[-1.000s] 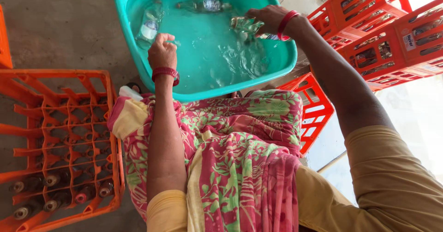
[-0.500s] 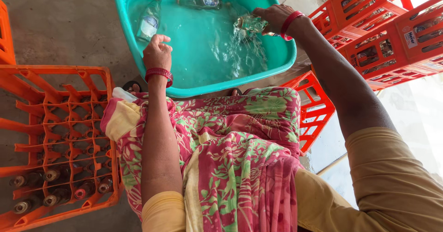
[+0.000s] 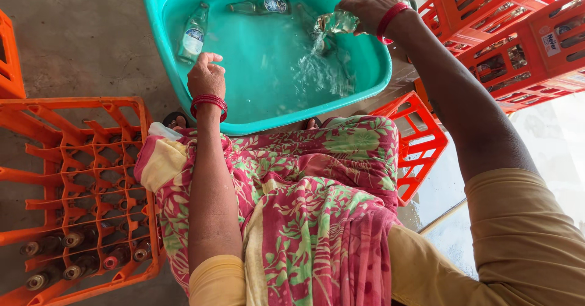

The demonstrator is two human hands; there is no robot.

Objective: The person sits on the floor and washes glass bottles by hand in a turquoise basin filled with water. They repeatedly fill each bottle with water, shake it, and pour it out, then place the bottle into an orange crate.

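A teal tub full of water stands in front of my knees. My right hand grips a clear glass bottle lifted just above the water at the tub's far right, water pouring off it. My left hand, with red bangles at the wrist, hovers over the tub's near left side, fingers loosely curled and holding nothing. Two more glass bottles float in the tub: one by the left wall and one along the far wall.
An orange crate at my left holds several capped bottles in its near cells. Red crates with bottles are stacked at the right, and another red crate lies by my right knee. Concrete floor surrounds the tub.
My right hand has lifted the bottle clear of the water, which now splashes beneath it. My left hand has stayed over the tub's near left side.
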